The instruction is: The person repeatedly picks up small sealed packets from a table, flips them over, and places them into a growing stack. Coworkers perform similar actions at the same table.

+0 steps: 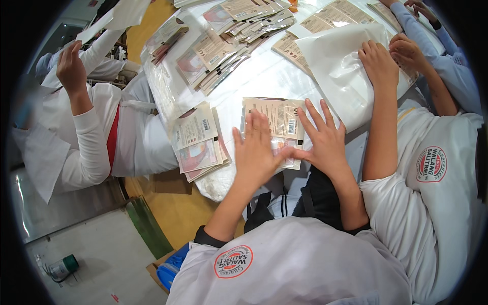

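A flat printed plastic pouch with a clear window lies at the near edge of the white-covered table, in front of my chest. On its left part rests my left hand, fingers extended and pointing away from me. My right hand is spread wide at the pouch's right side, its fingertips by the upper right corner. The two thumbs meet or cross over the lower part of the pouch. Neither hand grips anything. Just left of my left hand sits a small stack of similar pouches.
More pouch stacks lie at the far left of the table, with another pile farther right. A co-worker's hand presses on a large white plastic sheet at my right. Another person stands left, holding up white sheet material.
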The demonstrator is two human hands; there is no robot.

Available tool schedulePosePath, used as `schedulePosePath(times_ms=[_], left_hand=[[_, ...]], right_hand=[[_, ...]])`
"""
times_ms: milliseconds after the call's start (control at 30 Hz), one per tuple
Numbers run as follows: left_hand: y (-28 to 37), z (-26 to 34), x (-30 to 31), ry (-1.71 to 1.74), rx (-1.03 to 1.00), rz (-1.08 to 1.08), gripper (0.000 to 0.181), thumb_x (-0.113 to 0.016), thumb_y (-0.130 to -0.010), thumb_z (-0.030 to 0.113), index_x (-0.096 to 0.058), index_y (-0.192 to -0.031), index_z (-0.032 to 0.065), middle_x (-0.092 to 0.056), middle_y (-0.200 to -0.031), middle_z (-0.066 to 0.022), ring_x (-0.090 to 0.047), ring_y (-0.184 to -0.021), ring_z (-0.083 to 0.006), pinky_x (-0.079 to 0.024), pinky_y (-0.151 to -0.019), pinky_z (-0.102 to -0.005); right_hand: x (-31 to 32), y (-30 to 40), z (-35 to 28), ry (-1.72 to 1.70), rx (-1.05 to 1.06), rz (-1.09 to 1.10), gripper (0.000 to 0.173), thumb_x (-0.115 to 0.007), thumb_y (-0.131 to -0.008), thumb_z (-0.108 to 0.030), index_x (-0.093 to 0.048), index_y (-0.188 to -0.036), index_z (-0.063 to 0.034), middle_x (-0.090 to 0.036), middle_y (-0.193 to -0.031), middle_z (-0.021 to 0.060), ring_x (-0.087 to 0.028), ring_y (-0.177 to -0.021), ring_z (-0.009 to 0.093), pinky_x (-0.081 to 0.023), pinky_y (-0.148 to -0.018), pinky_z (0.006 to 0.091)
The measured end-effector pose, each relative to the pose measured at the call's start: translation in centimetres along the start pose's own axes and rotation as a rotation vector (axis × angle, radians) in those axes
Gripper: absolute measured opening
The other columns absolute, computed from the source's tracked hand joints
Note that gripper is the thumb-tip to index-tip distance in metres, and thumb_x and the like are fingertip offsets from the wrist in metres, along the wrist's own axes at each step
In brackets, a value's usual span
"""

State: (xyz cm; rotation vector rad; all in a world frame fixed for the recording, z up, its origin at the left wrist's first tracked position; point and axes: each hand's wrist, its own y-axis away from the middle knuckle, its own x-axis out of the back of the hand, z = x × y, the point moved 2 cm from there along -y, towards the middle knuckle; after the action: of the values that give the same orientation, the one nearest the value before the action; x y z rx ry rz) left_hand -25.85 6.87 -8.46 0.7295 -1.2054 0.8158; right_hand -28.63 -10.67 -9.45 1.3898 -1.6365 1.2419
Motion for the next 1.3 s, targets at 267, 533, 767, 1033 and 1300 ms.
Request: schedulePosePath(times_ms=[267, 533, 767, 1033, 1300], left_hand=[[3.9, 0.0, 0.5, 0.235, -0.345, 0.207, 0.063, -0.081, -0.072, 0.019, -0.059, -0.128, -0.0005, -0.054, -0.131, -0.0235, -0.055, -0.121, -0.0362, -0.044, -0.100, -0.0434], [-10.3, -7.4, 16.6, 0.716, -0.230, 1.006, 0.015, -0.071, -0.082, -0.007, -0.072, -0.095, 0.0012, -0.071, -0.090, -0.0076, -0.065, -0.081, -0.0124, -0.049, -0.078, -0.0239], [-24.5, -14.0, 14.2, -0.034, -0.237, 0.881, 0.026, -0.059, -0.085, 0.007, -0.069, -0.107, 0.0150, -0.071, -0.107, -0.0039, -0.061, -0.113, -0.0252, -0.038, -0.102, -0.0489], [-22.2, -14.6, 9.2, 0.024, -0.038, 0.568, 0.048, -0.050, -0.095, 0.025, -0.046, -0.141, 0.0171, -0.051, -0.138, -0.0105, -0.045, -0.129, -0.0317, -0.029, -0.106, -0.0629], [0.4, -14.6, 11.5, -0.201, -0.040, 0.162, 0.040, -0.061, -0.083, 0.006, -0.066, -0.121, 0.0156, -0.054, -0.135, -0.0111, -0.047, -0.129, -0.0327, -0.030, -0.107, -0.0608]], right_hand=[[1.3, -0.4, 1.0, -0.541, 0.047, 0.138, 0.054, -0.064, -0.076, -0.035, -0.064, -0.124, -0.0101, -0.052, -0.139, 0.0117, -0.045, -0.129, 0.035, -0.035, -0.098, 0.0528], [0.2, 0.1, 0.3, -0.521, 0.000, 0.407, 0.043, -0.055, -0.080, -0.038, -0.069, -0.111, -0.0108, -0.066, -0.111, 0.0073, -0.060, -0.102, 0.022, -0.028, -0.099, 0.0414], [-0.2, -0.6, -1.1, -0.322, 0.042, 0.478, 0.035, -0.061, -0.077, -0.034, -0.072, -0.103, -0.0148, -0.068, -0.101, -0.0004, -0.060, -0.093, 0.015, -0.028, -0.094, 0.0388], [-0.6, -0.3, -1.3, -0.263, 0.038, 0.439, 0.029, -0.063, -0.074, -0.029, -0.073, -0.097, -0.0160, -0.068, -0.097, -0.0025, -0.059, -0.092, 0.014, -0.028, -0.095, 0.0378], [-0.5, -0.2, -0.9, -0.228, 0.026, 0.479, 0.028, -0.066, -0.073, -0.029, -0.074, -0.096, -0.0163, -0.068, -0.097, -0.0023, -0.059, -0.092, 0.015, -0.030, -0.092, 0.0372]])
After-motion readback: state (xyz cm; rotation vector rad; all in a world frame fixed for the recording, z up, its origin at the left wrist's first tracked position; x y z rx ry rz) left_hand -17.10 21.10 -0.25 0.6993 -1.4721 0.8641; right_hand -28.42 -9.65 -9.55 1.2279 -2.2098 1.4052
